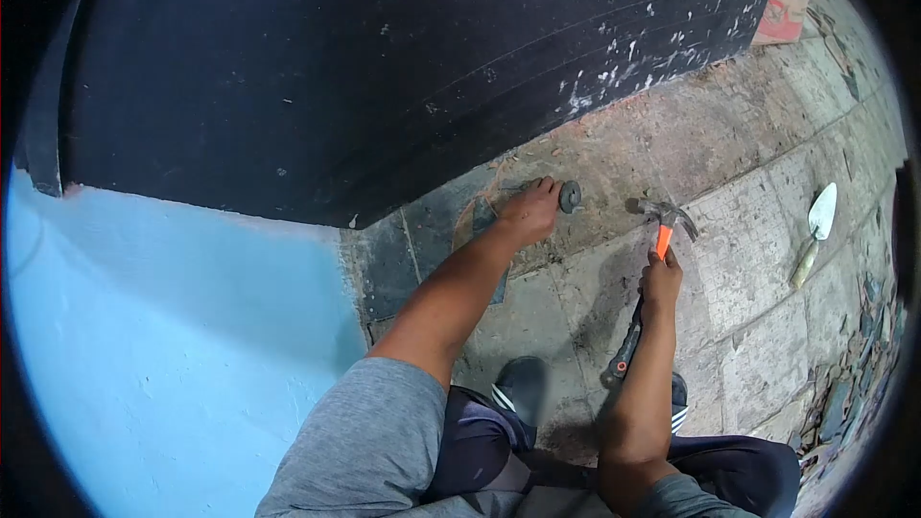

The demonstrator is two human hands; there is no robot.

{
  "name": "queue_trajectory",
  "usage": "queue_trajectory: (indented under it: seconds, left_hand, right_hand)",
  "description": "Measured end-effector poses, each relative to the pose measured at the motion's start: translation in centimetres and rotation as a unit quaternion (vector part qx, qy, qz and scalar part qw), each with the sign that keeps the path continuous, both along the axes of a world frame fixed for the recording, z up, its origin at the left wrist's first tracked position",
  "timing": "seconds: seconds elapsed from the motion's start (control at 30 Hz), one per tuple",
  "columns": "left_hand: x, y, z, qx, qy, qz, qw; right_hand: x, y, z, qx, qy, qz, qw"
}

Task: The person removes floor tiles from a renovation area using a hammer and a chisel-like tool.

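My left hand is closed low over the floor, around what looks like a chisel with a dark round guard at its right end. The rest of that tool is mostly hidden by my fingers. Dark slate-coloured tiles lie beside and below this hand, along the foot of the wall. In my right hand is a claw hammer, gripped on its orange and black handle. The hammer's metal head points away from me, to the right of the chisel and apart from it.
A trowel lies on the worn floor at the right. Broken tile pieces are heaped at the lower right. A wall, black and light blue, rises ahead and left. A paper sack stands at the far right.
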State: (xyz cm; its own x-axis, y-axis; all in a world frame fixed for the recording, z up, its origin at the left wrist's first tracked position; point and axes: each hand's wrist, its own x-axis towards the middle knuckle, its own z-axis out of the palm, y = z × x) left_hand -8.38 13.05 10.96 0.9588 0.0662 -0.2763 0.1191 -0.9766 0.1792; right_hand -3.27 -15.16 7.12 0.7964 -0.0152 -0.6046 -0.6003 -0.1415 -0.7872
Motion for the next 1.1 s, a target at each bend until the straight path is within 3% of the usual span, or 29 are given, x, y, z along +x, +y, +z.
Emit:
queue_trajectory:
  seconds: [0.03, 0.13, 0.23, 0.5, 0.6, 0.7, 0.8, 0.93, 0.97, 1.0, 1.07, 1.1]
  left_hand:
    - [0.2, 0.0, -0.1, -0.027, -0.007, 0.031, 0.999]
    - [1.0, 0.3, 0.5, -0.031, 0.02, -0.008, 0.999]
    - [1.2, -0.2, 1.0, -0.096, 0.03, 0.079, 0.992]
    - [1.1, 0.0, -0.9, -0.03, -0.021, 0.063, 0.997]
    - [1.6, 0.0, -0.5, -0.043, -0.038, 0.085, 0.995]
    - [1.7, 0.1, -0.4, -0.048, -0.06, 0.103, 0.992]
    - [1.7, 0.3, -0.2, -0.044, -0.071, 0.094, 0.992]
    - [1.7, 0.4, 0.1, -0.039, -0.099, 0.09, 0.99]
    - [1.9, 0.4, 0.1, -0.036, -0.099, 0.095, 0.99]
    - [2.0, 0.4, 0.1, -0.033, -0.098, 0.099, 0.99]
    - [2.0, 0.4, -0.5, -0.028, -0.098, 0.1, 0.99]
    - [1.9, 0.5, -0.5, -0.025, -0.099, 0.095, 0.99]
  right_hand:
    - [0.0, 0.0, 0.3, 0.01, 0.003, -0.007, 1.0]
    - [0.2, 0.2, 1.0, 0.027, 0.006, -0.023, 0.999]
    - [0.2, 0.7, 1.3, 0.031, 0.008, -0.03, 0.999]
    - [-0.4, 2.1, 2.7, 0.068, 0.027, -0.038, 0.997]
    - [-0.2, 1.9, 3.0, 0.053, -0.015, -0.023, 0.998]
    - [0.0, 2.2, 4.0, 0.065, -0.146, -0.091, 0.983]
    - [0.8, 3.1, 7.4, 0.094, -0.311, -0.162, 0.932]
    - [-0.9, 5.7, 7.5, 0.096, -0.331, -0.228, 0.911]
    - [-2.6, 6.3, 6.4, 0.063, -0.299, -0.195, 0.932]
    - [-4.1, 7.7, 4.3, -0.071, -0.4, -0.141, 0.903]
    - [-6.8, 8.7, 3.5, -0.153, -0.353, 0.029, 0.923]
    - [-7.7, 8.6, 4.0, -0.096, -0.204, 0.14, 0.964]
